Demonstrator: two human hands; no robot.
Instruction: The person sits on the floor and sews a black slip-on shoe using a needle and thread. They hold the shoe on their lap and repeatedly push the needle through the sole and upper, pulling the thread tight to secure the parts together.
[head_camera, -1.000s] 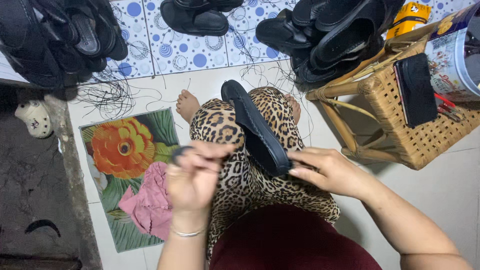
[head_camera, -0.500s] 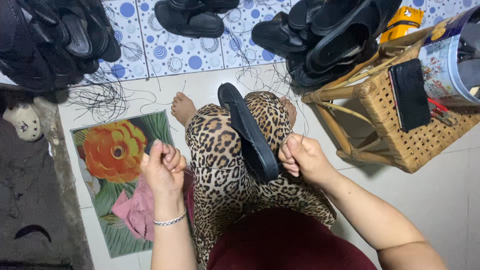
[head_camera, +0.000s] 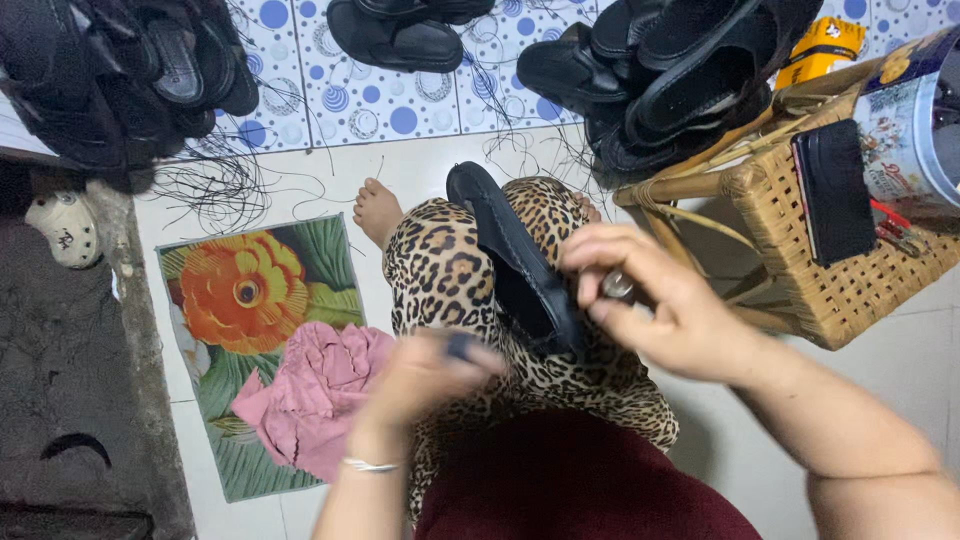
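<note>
Sole (head_camera: 515, 265) on my lap, stitching unfinished. My right hand (head_camera: 665, 300) pinches a small metal tool (head_camera: 617, 286); my left hand (head_camera: 425, 380), blurred, grip unclear.

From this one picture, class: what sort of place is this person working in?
Probably a home floor used for making or mending sandals: piles of black sandals on the tiles, loose black threads, and a wicker stool beside the seated person.

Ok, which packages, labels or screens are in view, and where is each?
Tin: far right on the wicker stool, round, with a pictured label in cream, blue and red.
Yellow packet: top right behind the stool, partly hidden.
Phone: flat on the stool, black, screen dark.
</note>
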